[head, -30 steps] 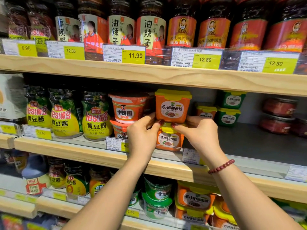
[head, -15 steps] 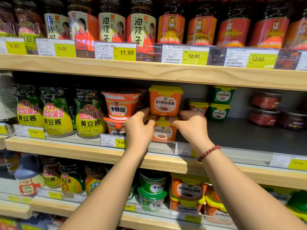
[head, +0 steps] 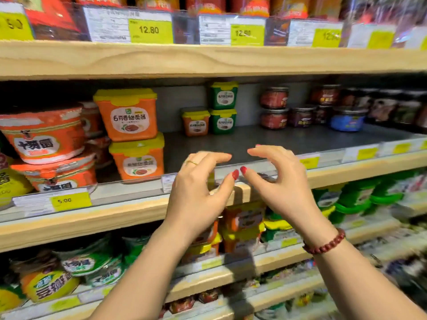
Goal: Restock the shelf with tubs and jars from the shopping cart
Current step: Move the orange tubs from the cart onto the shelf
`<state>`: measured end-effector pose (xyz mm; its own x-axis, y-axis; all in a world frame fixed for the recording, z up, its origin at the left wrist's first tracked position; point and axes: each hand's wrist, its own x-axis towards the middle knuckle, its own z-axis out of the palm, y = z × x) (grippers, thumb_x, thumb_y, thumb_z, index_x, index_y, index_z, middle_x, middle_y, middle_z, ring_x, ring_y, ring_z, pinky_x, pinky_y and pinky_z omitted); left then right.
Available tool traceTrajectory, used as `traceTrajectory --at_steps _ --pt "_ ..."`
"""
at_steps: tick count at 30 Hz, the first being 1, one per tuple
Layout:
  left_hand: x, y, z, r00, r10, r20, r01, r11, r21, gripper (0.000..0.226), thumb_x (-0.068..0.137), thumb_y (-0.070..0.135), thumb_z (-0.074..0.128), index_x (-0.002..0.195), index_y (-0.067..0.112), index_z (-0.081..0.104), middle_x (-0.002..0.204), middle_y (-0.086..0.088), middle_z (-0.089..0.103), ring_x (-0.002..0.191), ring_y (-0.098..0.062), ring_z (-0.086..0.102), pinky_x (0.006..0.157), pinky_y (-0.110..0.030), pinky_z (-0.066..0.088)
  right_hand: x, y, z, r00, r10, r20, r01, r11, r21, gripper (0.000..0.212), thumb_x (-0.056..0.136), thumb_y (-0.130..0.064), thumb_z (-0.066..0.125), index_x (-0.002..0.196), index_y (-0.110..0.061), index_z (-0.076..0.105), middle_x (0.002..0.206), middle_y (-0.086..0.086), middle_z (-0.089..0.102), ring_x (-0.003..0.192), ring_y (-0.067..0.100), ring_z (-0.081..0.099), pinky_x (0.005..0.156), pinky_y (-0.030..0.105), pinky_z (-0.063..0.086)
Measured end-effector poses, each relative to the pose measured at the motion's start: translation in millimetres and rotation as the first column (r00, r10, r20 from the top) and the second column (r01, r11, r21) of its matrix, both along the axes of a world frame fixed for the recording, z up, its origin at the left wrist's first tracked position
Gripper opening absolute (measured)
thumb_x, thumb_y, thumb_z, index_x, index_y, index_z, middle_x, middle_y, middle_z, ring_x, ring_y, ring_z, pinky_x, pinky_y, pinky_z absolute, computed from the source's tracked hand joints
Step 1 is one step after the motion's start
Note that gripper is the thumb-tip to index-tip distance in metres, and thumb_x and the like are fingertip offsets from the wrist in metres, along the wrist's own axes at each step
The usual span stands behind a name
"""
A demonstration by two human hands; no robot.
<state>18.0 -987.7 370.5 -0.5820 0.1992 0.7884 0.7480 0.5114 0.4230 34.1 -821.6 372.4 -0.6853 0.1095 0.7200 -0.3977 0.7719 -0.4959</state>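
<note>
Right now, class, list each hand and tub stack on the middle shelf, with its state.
Left hand: empty, fingers loosely curled.
Right hand: empty, fingers loosely curled.
Front orange tubs: two stacked, upright, lids on.
Green tubs: two stacked, at the back.

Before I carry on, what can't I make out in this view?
Head view only.
- Top-shelf jars: cut off by top edge.
- Far-right price tags: blurred, unreadable.
- Lower-shelf tubs: partly behind left hand and right hand.
- Cart: out of frame.
</note>
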Motion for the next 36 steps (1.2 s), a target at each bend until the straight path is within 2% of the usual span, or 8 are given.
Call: traceTrajectory --at_steps 5,9,13,16,22,26,31,36 --pt "3.0 98.8 -26.3 0.964 -0.262 0.054 0.263 0.965 -0.006 0.028 0.081 0.03 0.06 0.105 0.017 0.067 0.102 0.003 0.066 0.098 -0.013 0.059 0.086 -0.021 0.043 55.5 90.2 -28.5 0.964 -0.262 0.047 0.26 0.965 0.041 0.034 0.075 -0.031 0.066 0.105 -0.015 0.07 0.109 -0.001 0.066 0.107 0.014 0.055 0.093 0.015 0.034" --pt "19.0 180.2 -54.5 0.903 -0.421 0.079 0.428 0.899 -0.097 0.035 0.08 0.033 0.053 0.105 0.014 0.067 0.103 -0.001 0.066 0.099 -0.019 0.06 0.089 -0.027 0.044 104.9 164.3 -56.0 0.874 -0.451 0.179 0.445 0.892 0.073 0.041 0.077 -0.043 0.057 0.107 -0.017 0.068 0.111 0.001 0.066 0.109 0.019 0.057 0.096 0.027 0.039" --pt "38.0 257.5 -86.5 0.868 -0.468 0.165 0.495 0.837 -0.235 0.035 0.08 0.033 0.054 0.108 0.014 0.065 0.106 -0.004 0.065 0.103 -0.023 0.058 0.09 -0.032 0.043 160.2 223.2 -79.3 0.757 -0.603 0.252 0.588 0.797 0.137 0.046 0.077 -0.046 0.051 0.109 -0.017 0.067 0.111 0.001 0.064 0.108 0.021 0.055 0.089 0.02 0.033" --pt "56.4 310.0 -107.1 0.845 -0.48 0.234 0.534 0.776 -0.336 0.036 0.081 0.032 0.053 0.113 0.016 0.062 0.11 -0.004 0.063 0.107 -0.026 0.055 0.09 -0.039 0.046 198.4 260.5 -96.9 0.67 -0.679 0.299 0.666 0.728 0.162 0.049 0.075 -0.046 0.047 0.11 -0.017 0.067 0.111 0.001 0.065 0.107 0.022 0.054 0.089 0.026 0.036" --pt "85.7 384.0 -142.9 0.802 -0.516 0.303 0.598 0.682 -0.421 0.043 0.081 0.036 0.047 0.116 0.017 0.061 0.116 -0.003 0.061 0.11 -0.025 0.054 0.091 -0.034 0.042 251.7 323.5 -139.1 0.547 -0.734 0.401 0.749 0.644 0.157 0.054 0.073 -0.051 0.042 0.109 -0.019 0.066 0.106 0.0 0.065 0.106 0.022 0.053 0.087 0.035 0.043" --pt "90.1 422.2 -161.5 0.791 -0.524 0.315 0.609 0.627 -0.486 0.037 0.085 0.036 0.051 0.119 0.022 0.058 0.12 0.0 0.06 0.115 -0.021 0.052 0.094 -0.035 0.043 269.5 353.2 -161.0 0.489 -0.743 0.457 0.782 0.605 0.148 0.044 0.076 -0.042 0.054 0.111 -0.019 0.066 0.104 0.002 0.063 0.104 0.023 0.052 0.086 0.037 0.043" --pt "79.0 475.5 -177.3 0.764 -0.559 0.323 0.638 0.579 -0.507 0.039 0.084 0.036 0.054 0.12 0.022 0.059 0.119 0.002 0.06 0.114 -0.021 0.053 0.094 -0.035 0.044 271.0 393.7 -180.1 0.447 -0.741 0.502 0.816 0.568 0.112 0.043 0.078 -0.038 0.057 0.115 -0.019 0.065 0.113 0.001 0.064 0.111 0.022 0.053 0.094 0.036 0.044" --pt "49.7 543.4 -189.1 0.71 -0.602 0.365 0.696 0.524 -0.49 0.04 0.087 0.034 0.056 0.125 0.021 0.055 0.123 0.002 0.057 0.117 -0.019 0.05 0.096 -0.032 0.041 250.4 449.5 -191.6 0.368 -0.765 0.529 0.859 0.497 0.121 0.046 0.074 -0.04 0.054 0.11 -0.015 0.067 0.107 0.004 0.065 0.105 0.026 0.054 0.087 0.037 0.044"
